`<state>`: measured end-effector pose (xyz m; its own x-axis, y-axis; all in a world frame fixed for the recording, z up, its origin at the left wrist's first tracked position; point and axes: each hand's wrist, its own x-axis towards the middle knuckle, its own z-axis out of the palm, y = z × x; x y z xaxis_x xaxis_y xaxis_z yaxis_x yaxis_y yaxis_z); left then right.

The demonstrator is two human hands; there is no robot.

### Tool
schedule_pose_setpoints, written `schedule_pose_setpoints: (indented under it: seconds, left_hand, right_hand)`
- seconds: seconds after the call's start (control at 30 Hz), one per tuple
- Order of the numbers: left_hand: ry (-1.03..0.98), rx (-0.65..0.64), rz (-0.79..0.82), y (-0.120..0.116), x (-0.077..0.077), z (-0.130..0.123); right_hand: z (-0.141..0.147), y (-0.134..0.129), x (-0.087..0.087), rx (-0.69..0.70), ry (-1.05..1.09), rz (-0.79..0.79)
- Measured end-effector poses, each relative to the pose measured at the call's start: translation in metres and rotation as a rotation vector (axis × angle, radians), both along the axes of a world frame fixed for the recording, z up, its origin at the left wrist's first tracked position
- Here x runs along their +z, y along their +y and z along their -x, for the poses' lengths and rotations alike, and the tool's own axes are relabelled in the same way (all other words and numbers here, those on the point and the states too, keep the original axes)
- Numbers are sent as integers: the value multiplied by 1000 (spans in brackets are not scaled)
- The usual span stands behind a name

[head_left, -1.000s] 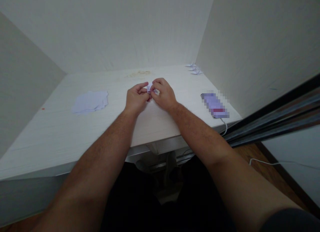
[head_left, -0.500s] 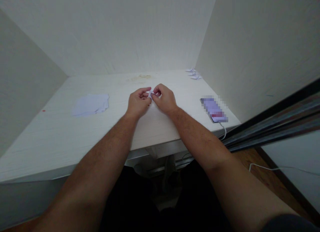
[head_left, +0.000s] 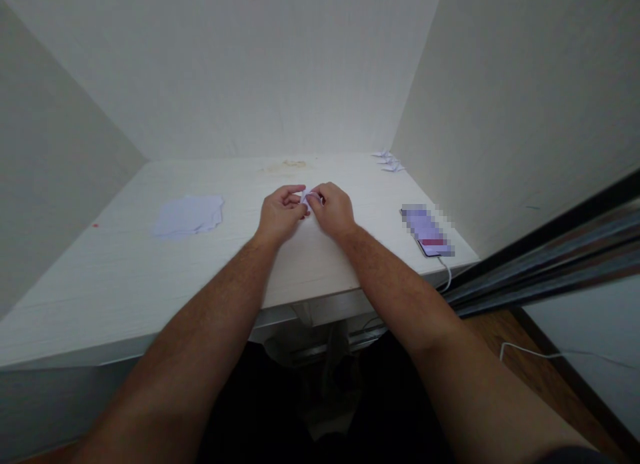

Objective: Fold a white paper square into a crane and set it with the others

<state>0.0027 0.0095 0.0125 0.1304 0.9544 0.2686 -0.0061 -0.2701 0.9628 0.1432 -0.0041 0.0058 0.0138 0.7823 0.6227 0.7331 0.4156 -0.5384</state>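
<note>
Both hands meet over the middle of the white worktop [head_left: 125, 297]: my left hand [head_left: 281, 214] and my right hand [head_left: 334, 209] have their fingertips pressed together on a small folded paper piece [head_left: 310, 197], each pinching one side of it. Most of the paper is hidden behind my fingers; only a pale lilac sliver shows between them, so I cannot tell its shape.

Around me, plain white walls close off the worktop on the left, the back and the right. A dark-framed panel [head_left: 550, 251] slants across the right side beyond the worktop's edge, above a strip of wooden floor [head_left: 540, 357]. On the worktop, a loose stack of pale paper sheets [head_left: 189, 216] lies well apart from my left hand, off to the left. A phone [head_left: 427, 229] lies near the right edge, clear of my right hand, with a white cable [head_left: 447, 274] running from its near end over the edge. In the far right corner sit a few small folded paper figures [head_left: 387, 160], against the wall. A faint yellowish stain [head_left: 287, 165] marks the surface beyond my hands. Nothing lies between my hands and these things.

The paper piece sits between my two hands, held just above the surface at the fingertips, with my left thumb and my right fingers closed on it.
</note>
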Motion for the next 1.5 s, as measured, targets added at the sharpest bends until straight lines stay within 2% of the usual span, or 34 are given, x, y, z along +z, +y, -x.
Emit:
schedule_pose_setpoints:
  seconds: [0.43,0.67,0.83,0.97,1.23,1.5]
  left_hand:
    - [-9,-62,22,8,-11,-4]
    - [-15,-58,-3,10,-14,-6]
    - [96,-21,-27,13,-17,-4]
    - [155,19,-72,14,-19,-2]
    - [64,4,-28,7,-15,-6]
    - [37,12,27,6,-12,-6]
  right_hand:
    - [0,6,-8,91,77,-82]
    - [2,7,-10,-13,14,-105]
    - [0,8,-12,-40,-14,-119]
    - [-2,7,-11,-14,16,-90]
    - [1,0,-3,32,140,40]
    - [1,1,-4,-22,147,65]
